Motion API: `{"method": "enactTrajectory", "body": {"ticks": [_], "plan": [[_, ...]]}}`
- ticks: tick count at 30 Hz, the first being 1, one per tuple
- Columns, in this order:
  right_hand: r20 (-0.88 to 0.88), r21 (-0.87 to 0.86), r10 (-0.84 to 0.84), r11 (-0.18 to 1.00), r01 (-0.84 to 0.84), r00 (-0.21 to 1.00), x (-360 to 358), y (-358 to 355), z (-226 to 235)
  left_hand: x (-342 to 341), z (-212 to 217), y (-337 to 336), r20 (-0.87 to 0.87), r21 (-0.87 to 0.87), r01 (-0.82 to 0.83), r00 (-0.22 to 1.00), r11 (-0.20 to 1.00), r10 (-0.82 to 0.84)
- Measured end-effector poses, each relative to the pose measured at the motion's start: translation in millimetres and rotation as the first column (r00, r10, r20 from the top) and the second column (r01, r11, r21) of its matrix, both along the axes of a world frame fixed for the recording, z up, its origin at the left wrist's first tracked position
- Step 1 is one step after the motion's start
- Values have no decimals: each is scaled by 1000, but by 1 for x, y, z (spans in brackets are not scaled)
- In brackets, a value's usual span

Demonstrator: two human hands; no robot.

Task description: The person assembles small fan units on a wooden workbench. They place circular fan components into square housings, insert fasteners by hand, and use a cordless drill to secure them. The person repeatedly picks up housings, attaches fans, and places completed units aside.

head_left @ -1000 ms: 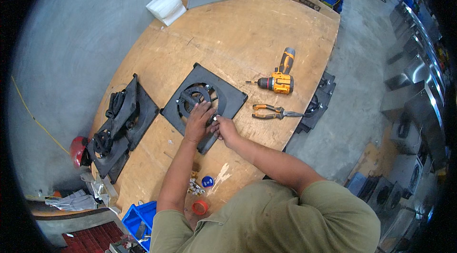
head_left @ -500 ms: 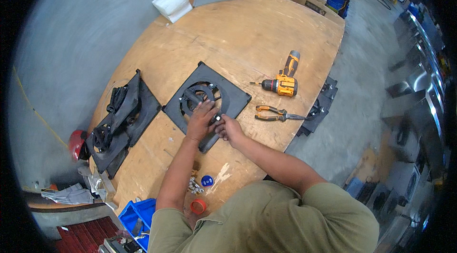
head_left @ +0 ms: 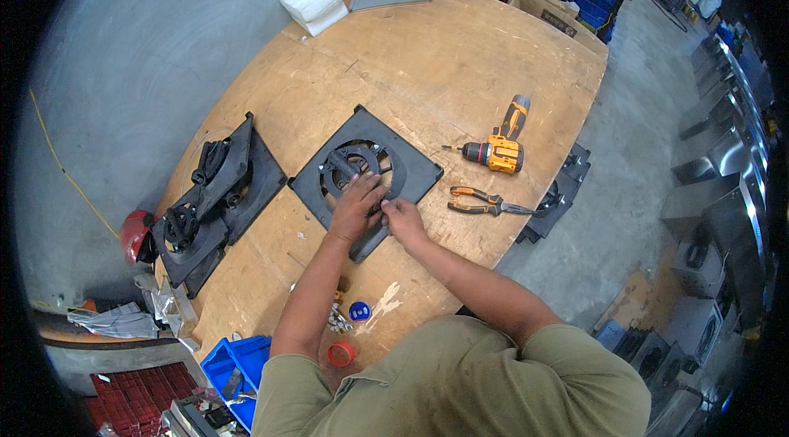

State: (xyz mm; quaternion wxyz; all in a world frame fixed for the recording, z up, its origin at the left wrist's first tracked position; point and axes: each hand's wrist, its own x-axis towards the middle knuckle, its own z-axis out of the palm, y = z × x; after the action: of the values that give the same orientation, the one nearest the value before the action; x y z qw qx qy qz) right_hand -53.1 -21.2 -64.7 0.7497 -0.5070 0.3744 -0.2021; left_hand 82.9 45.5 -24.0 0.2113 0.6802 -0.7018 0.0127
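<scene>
A black square frame with a round fan opening (head_left: 415, 166) lies flat in the middle of the wooden table (head_left: 427, 51). My left hand (head_left: 355, 207) rests palm down on the frame's near part, fingers spread over the ring. My right hand (head_left: 403, 218) is beside it at the frame's near edge, fingers pinched together on something too small to make out. The two hands touch each other.
An orange cordless drill (head_left: 497, 149) and orange-handled pliers (head_left: 485, 202) lie right of the frame. A stack of black frames (head_left: 214, 195) sits at the left. Small screws, a blue cap (head_left: 359, 310) and a red ring (head_left: 340, 352) lie near me. A blue bin (head_left: 226, 359) is lower left.
Both hands stay on the black frame's near part with only slight finger shifts. The view has tilted a little as my head moved.
</scene>
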Motion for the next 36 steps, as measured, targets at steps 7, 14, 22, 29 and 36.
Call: {"method": "enactTrajectory", "body": {"ticks": [7,14,22,29,36], "plan": [[23,392,59,918,-64,998,-8,-10,1,0,-2,1,-26,7,-1,1000,1000,1],[100,283,140,945,-163,985,-8,-10,4,0,-3,0,-13,-3,-4,1000,1000,4],[56,272,214,937,-221,975,-15,-16,11,0,2,1,16,47,-7,1000,999,7],[-152,-330,35,940,-84,988,-18,-42,5,-22,15,22,-72,51,-261,962,964,264],[-431,-504,143,781,-369,891,-4,-75,45,-81,29,161,-532,380,-583,497,718,685]]}}
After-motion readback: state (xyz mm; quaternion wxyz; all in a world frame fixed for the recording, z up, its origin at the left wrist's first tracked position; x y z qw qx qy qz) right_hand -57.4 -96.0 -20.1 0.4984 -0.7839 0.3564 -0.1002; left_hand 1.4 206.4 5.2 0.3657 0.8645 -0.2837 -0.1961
